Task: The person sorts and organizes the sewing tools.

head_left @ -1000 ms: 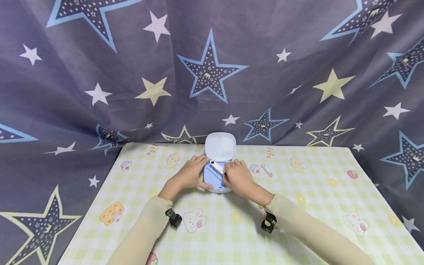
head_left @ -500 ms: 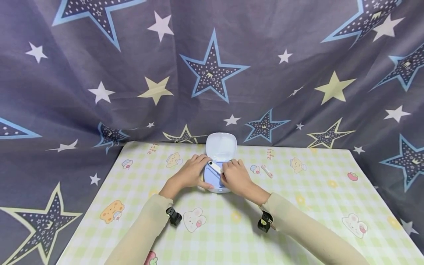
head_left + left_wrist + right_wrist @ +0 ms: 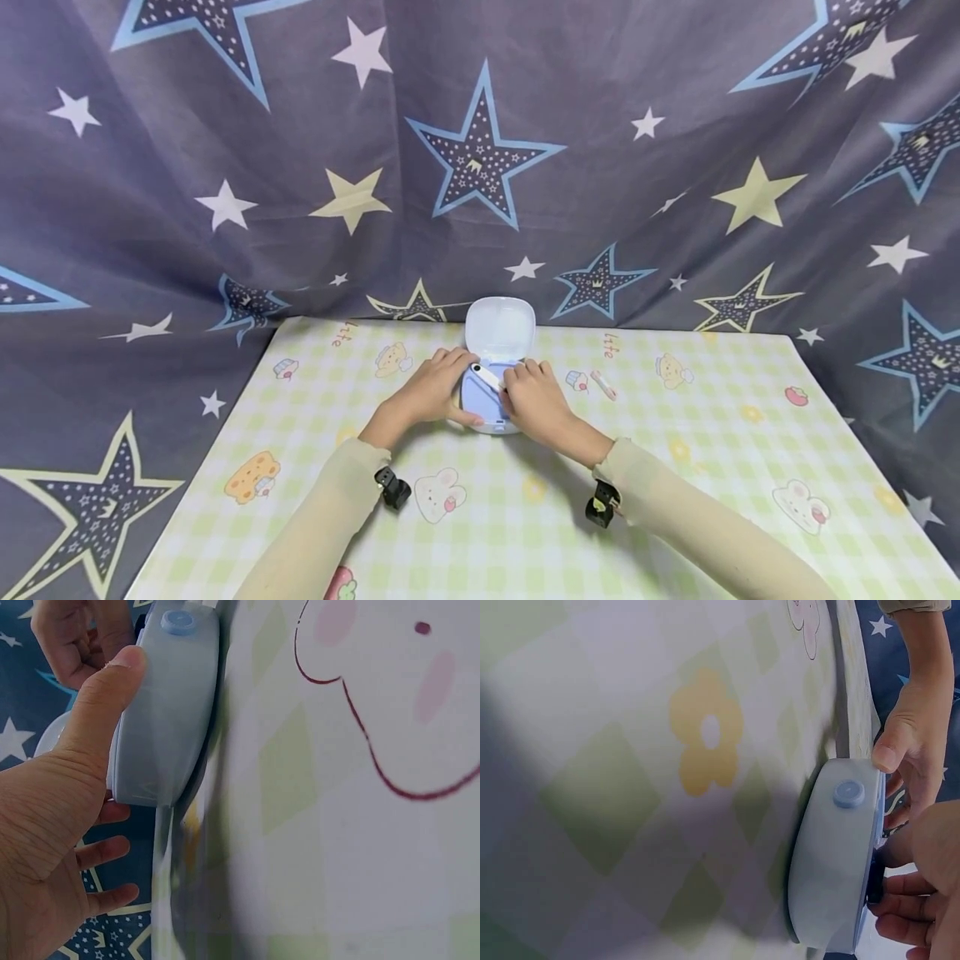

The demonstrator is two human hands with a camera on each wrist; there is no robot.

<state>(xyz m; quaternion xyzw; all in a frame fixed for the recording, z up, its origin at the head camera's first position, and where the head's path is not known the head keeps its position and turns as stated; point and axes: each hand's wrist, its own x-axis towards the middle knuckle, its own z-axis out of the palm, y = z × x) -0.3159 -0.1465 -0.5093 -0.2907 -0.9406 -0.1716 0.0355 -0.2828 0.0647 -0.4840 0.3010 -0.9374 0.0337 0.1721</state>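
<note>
A light blue case [image 3: 483,404] with rounded corners sits near the table's far edge. Its translucent whitish lid [image 3: 500,327] stands raised at the back. My left hand [image 3: 433,390] grips the case's left side, thumb on the near rim and fingers behind. My right hand [image 3: 536,402] holds a slim white tool [image 3: 487,377] with a dark round spot at one end, slanted over the case's interior. In the right wrist view, a dark part [image 3: 875,877] shows at the right fingertips beside the rim. A round button [image 3: 848,793] marks the case's front. The tool's kind cannot be made out.
A small pink and white elongated item [image 3: 603,385] lies right of the case. The table [image 3: 525,550] has a checked cloth with cartoon prints. A dark curtain [image 3: 600,108] with stars hangs behind the far edge.
My right hand and the white tool have shifted slightly to the left over the case. My left hand keeps its hold on the case.
</note>
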